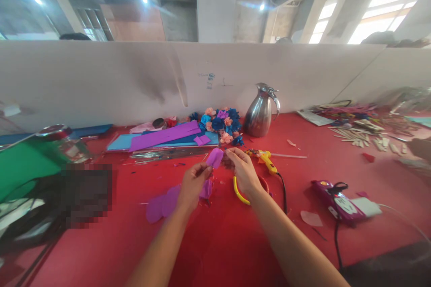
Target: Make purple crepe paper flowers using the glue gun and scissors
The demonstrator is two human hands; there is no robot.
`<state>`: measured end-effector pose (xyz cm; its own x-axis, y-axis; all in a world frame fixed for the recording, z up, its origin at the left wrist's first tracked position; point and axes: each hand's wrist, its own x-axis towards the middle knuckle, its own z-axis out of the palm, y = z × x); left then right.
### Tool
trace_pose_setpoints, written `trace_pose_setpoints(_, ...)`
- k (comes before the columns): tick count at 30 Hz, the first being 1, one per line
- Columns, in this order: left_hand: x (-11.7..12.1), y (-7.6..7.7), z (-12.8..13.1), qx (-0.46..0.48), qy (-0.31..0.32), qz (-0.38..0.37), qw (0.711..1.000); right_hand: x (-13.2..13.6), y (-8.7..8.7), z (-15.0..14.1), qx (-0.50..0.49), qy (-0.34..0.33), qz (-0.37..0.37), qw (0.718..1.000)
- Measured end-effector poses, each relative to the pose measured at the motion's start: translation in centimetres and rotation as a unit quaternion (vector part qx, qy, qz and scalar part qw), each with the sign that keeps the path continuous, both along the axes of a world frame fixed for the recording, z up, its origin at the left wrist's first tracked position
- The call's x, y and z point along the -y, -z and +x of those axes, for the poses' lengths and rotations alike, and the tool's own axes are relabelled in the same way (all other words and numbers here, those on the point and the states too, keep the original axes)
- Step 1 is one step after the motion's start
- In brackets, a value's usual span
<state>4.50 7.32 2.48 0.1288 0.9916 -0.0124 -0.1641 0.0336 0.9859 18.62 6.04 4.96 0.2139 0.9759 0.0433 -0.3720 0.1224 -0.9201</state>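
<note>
My left hand and my right hand are closed on a strip of purple crepe paper, pinching its upper end between them above the red table. The rest of the purple paper trails down and left from under my left hand onto the table. Just beyond my right hand lies a yellow glue gun. A yellow-handled tool lies under my right wrist.
A steel jug stands at the back by a white partition. Paper flowers and coloured paper sheets lie behind my hands. A purple case with scissors sits right. Wooden sticks are scattered far right. A jar stands left.
</note>
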Motion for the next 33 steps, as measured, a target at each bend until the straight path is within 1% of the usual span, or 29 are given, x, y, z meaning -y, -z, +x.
trace_pose_setpoints(4, 0.01, -0.05, -0.03, -0.015, -0.012, 0.022, 1.0, -0.24, 0.11, 0.06, 0.015, 0.025, -0.032, 0.999)
trace_pose_setpoints(7, 0.09, -0.21, 0.0, -0.033, -0.022, 0.036, 0.999, -0.36, 0.24, 0.1, 0.018, 0.027, -0.059, 0.998)
trace_pose_setpoints(10, 0.16, -0.34, 0.07, -0.036, -0.023, 0.04, 0.998, -0.42, 0.4, 0.12, 0.016, 0.024, -0.064, 0.998)
trace_pose_setpoints(14, 0.21, -0.46, 0.09, -0.028, -0.024, 0.042, 0.998, -0.47, 0.48, 0.11, 0.027, 0.009, -0.055, 0.998)
trace_pose_setpoints(18, 0.24, -0.52, 0.04, -0.03, -0.014, 0.036, 0.999, -0.35, 0.46, 0.04, 0.045, -0.029, -0.024, 0.998)
trace_pose_setpoints(23, 0.32, -0.53, 0.05, -0.031, 0.006, 0.007, 0.999, -0.15, 0.62, 0.09, 0.073, -0.066, 0.002, 0.995)
trace_pose_setpoints(33, 0.28, -0.37, 0.12, -0.001, 0.019, -0.01, 1.0, 0.1, 0.11, 0.17, 0.087, -0.064, 0.015, 0.994)
